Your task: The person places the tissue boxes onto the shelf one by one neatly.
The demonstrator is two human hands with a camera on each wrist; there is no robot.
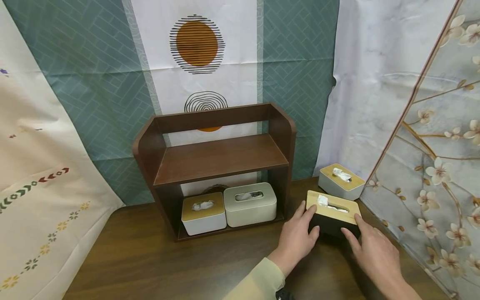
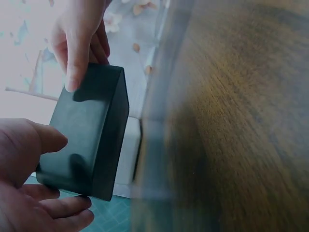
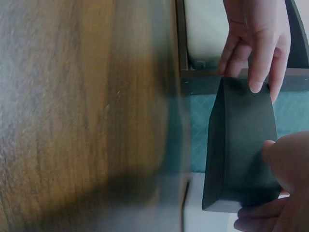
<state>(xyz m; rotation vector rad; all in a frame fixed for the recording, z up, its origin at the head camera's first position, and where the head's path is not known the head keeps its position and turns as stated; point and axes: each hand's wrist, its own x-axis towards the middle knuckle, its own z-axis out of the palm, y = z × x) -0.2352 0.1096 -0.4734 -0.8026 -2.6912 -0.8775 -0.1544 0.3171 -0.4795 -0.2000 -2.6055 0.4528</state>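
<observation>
A black tissue box (image 1: 331,225) with a pale wooden lid is held between both hands, slightly raised off the table; its underside shows in both wrist views. My left hand (image 1: 298,237) grips its left end, thumb on the front face and fingers at the lid edge and far side. At the opposite end, my right hand (image 1: 376,252) grips it likewise, thumb on the front. White tissue pokes from the lid's slot. Just behind it stands a white tissue box (image 1: 339,187) with a wooden lid.
A dark brown two-tier shelf (image 1: 225,160) stands on the wooden table (image 1: 150,271). Its lower tier holds a white wooden-lidded tissue box (image 1: 205,223) and a cream rounded tissue box (image 1: 251,212) side by side. Patterned cloths hang behind and at both sides, the floral one (image 1: 431,208) close to my right hand.
</observation>
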